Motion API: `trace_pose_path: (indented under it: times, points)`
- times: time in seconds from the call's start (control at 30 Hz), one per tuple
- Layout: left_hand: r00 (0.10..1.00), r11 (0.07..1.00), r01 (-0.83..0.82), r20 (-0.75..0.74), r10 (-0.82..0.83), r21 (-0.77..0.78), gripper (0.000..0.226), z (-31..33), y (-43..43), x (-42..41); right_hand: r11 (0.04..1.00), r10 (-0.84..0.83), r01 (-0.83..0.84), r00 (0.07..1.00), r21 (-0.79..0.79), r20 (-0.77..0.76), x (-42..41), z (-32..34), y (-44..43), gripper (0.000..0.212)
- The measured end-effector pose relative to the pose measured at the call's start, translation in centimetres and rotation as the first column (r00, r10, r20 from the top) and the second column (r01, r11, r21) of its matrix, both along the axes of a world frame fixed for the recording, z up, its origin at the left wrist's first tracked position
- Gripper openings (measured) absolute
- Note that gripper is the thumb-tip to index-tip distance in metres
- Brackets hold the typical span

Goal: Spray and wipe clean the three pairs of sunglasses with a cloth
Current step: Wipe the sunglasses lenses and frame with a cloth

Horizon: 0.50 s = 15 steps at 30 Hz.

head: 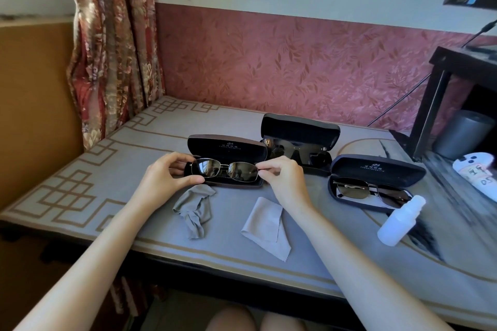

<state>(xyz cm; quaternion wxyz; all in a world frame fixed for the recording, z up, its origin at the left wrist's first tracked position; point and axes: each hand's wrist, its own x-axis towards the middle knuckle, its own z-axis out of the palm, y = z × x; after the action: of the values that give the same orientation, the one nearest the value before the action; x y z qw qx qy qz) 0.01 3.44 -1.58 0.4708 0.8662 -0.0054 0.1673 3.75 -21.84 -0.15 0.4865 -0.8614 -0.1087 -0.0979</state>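
Metal-framed sunglasses [225, 169] pinched at both ends, left hand [169, 172] and right hand [283, 177] fingers curled, forearms outstretched

The tabletop [88, 185] carries three open cases [227, 145] [300, 129] [376, 169], a crumpled cloth [193, 209] by the left hand [166, 177], a flat cloth [266, 226] by the right hand [285, 180], and a spray bottle [400, 220] farther right.

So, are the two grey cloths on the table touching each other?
Apart. The head view shows a strip of bare table between the crumpled cloth and the flat cloth.
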Motion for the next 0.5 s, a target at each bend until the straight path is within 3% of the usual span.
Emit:
trace_pose_path:
  times: [0.5]
  points:
    - [0.998,0.999,-0.041,-0.041,0.042,0.012,0.036,0.01,-0.74,0.35,0.996,-0.029,0.033,0.999,0.082,-0.045,0.27,0.15,-0.68,0.014]
